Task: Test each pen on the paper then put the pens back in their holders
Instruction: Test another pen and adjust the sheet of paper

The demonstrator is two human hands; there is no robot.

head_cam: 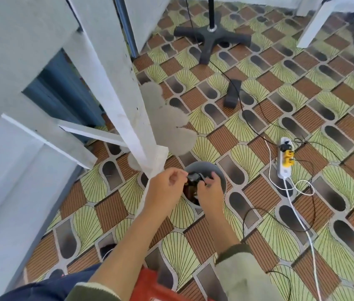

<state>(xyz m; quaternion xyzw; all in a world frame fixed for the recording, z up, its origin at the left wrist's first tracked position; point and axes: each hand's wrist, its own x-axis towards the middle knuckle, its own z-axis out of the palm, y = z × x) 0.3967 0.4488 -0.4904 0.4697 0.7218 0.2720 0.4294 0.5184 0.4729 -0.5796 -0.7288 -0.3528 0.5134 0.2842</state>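
Black, small and too blurred to name, the object (194, 177) is pinched between left hand (164, 189) and right hand (210, 191) over a grey round container (221, 175) on the floor (265, 216); it seems light and rigid, best held at its ends.

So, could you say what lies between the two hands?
A small black object, held by left hand and right hand over a round grey container; head view.

Hands: two, left hand (164, 189) and right hand (210, 191). Grey bin (221, 173): one. Small dark object (193, 177): one. White power strip (282, 170): one, with two yellow plugs (288, 153). Black stand base (211, 36): one. White cable (301, 222): one.
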